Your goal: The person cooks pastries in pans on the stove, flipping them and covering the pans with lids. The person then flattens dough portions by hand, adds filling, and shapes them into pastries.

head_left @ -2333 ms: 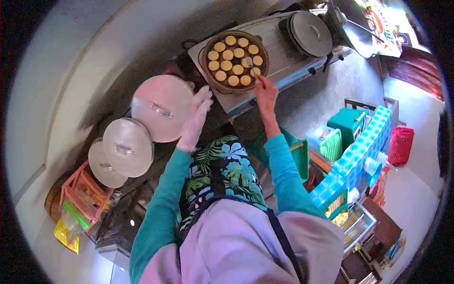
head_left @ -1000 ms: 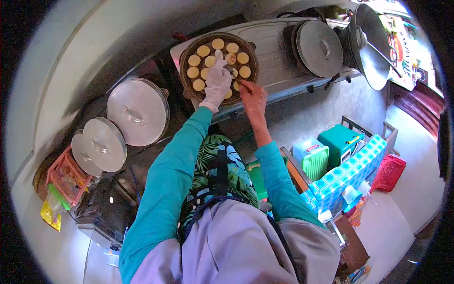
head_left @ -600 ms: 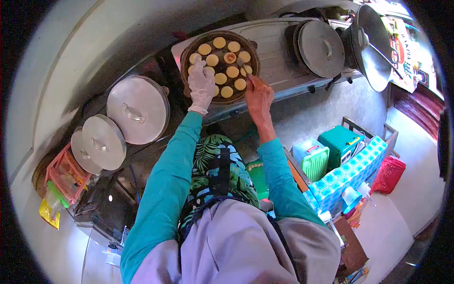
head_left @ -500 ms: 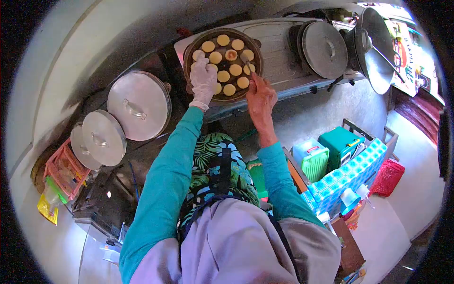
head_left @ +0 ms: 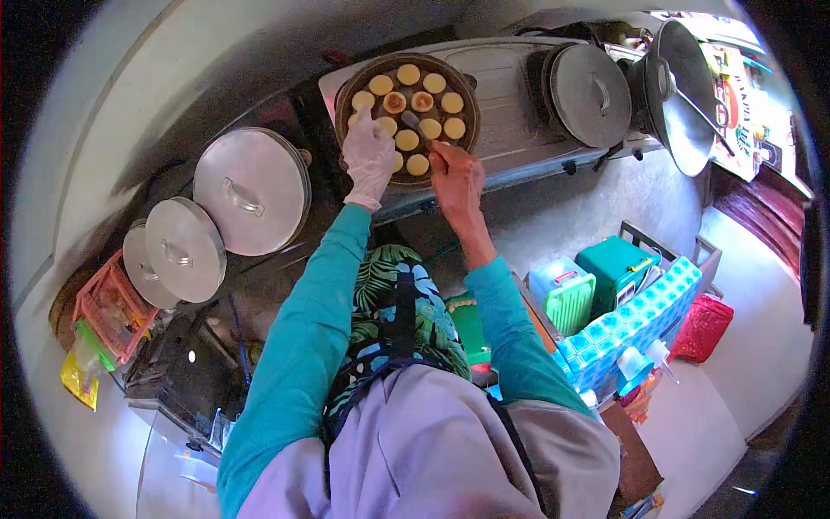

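A round dark pan (head_left: pixel 443 65) on the stove holds several pale round cakes (head_left: pixel 408 74). Two of them, near the middle, show browned tops (head_left: pixel 395 102). My left hand (head_left: pixel 369 157), in a thin clear glove, is over the pan's left side with its index finger stretched out towards the cakes; nothing shows in it. My right hand (head_left: pixel 456 177), bare, is closed round the handle of a small spatula (head_left: pixel 415 121) at the pan's near right edge. The spatula's blade lies among the cakes near the middle.
Metal lids (head_left: pixel 251 192) lean at the left, beside a pink basket (head_left: pixel 114 310). Right along the stove (head_left: pixel 497 86) are a lidded pot (head_left: pixel 590 95) and a large wok (head_left: pixel 683 108). Green boxes (head_left: pixel 614 264) stand lower right by a blue checked cloth (head_left: pixel 631 324).
A second cake now shows a browned top beside the first. My right hand and the spatula have moved left, from the pan's right side towards its middle. My left hand stays at the pan's left.
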`<state>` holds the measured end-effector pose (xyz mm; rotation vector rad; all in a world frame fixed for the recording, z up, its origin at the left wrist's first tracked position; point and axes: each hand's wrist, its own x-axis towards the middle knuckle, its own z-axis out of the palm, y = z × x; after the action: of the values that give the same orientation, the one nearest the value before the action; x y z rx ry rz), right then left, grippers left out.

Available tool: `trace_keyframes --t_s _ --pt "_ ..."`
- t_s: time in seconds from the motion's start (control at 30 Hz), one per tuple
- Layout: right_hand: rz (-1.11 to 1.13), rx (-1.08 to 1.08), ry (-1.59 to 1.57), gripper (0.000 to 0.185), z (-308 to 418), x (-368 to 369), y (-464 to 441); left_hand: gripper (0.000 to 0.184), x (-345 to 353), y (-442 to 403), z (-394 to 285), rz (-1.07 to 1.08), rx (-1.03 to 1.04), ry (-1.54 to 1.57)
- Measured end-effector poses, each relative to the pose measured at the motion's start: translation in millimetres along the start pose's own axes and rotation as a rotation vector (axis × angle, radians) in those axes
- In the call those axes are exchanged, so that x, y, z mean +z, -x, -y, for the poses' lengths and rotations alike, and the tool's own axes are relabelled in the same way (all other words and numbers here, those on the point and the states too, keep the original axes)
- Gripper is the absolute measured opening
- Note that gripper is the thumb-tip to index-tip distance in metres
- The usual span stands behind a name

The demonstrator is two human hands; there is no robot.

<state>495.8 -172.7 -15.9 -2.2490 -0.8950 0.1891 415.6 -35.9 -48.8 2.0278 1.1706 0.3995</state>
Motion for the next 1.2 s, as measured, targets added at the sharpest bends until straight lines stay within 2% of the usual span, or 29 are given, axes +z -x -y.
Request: trace_keyframes --t_s 0.03,0.1,0.2,0.27,0.33,0.47,0.53,0.6,0.73,0.8,0.87,0.9,1.0,1.03,1.1,1.13,1.2 --pt "0.000 -0.004 -0.003 0.021 1.4 2.5 -5.3 0.041 1.2 2.5 2.7 0.002 -0.035 -0.033" --pt "0.155 0.085 0.041 0.022 6.5 6.6 -6.9 0.043 6.9 9.7 7.2 -0.019 -0.070 -0.043" --pt "0.130 0.109 -0.039 0.022 4.9 6.7 2.6 0.045 13.2 13.3 6.6 -0.019 -0.072 -0.032" --pt "0.108 0.115 -0.067 0.022 17.0 -14.7 6.7 0.047 23.5 14.3 13.4 -0.132 0.016 0.014" --pt "0.085 0.125 -0.090 0.022 16.5 -28.2 16.3 0.047 18.3 20.6 13.3 -0.076 -0.025 -0.003" --pt "0.093 0.169 0.067 0.022 4.9 -27.2 23.1 0.048 19.0 29.0 4.3 0.046 -0.097 0.021" --pt "0.119 0.190 0.120 0.021 8.0 -27.0 27.6 0.050 19.6 34.2 -0.3 0.069 -0.028 -0.096" --pt "0.140 0.222 0.112 0.021 10.4 -27.3 25.8 0.044 11.5 32.3 -23.2 0.091 -0.198 0.033" --pt "0.079 0.236 -0.103 0.024 16.1 -46.4 34.4 0.045 6.4 39.4 -24.2 0.155 -0.211 -0.013" --pt "0.024 0.220 -0.044 0.024 7.1 -49.1 28.0 0.037 15.2 38.0 -14.7 -0.059 -0.007 0.005" --pt "0.022 0.208 0.057 0.022 0.9 -46.6 18.3 0.028 17.6 35.5 -21.3 -0.106 0.114 0.034" --pt "0.023 0.197 0.156 0.020 -1.9 -43.4 13.8 0.020 22.8 35.6 -27.5 -0.054 0.051 0.121" --pt "0.059 0.197 0.201 0.019 -7.7 -33.3 9.2 0.024 48.5 34.8 -23.9 0.017 -0.007 0.155" --pt "0.058 0.197 0.204 0.019 -9.6 -34.4 11.6 0.031 52.8 34.9 -25.5 0.027 -0.008 0.130" --pt "-0.022 0.120 -0.027 0.020 -13.3 -37.7 16.8 0.039 57.0 34.8 -24.5 0.034 -0.009 0.105" --pt "-0.018 0.120 -0.027 0.020 -9.7 -43.6 19.3 0.027 56.4 35.5 -21.9 0.069 -0.018 0.097" --pt "0.033 0.222 -0.037 0.022 1.1 -60.9 26.5 0.018 49.6 42.8 -20.3 0.115 -0.031 0.088"
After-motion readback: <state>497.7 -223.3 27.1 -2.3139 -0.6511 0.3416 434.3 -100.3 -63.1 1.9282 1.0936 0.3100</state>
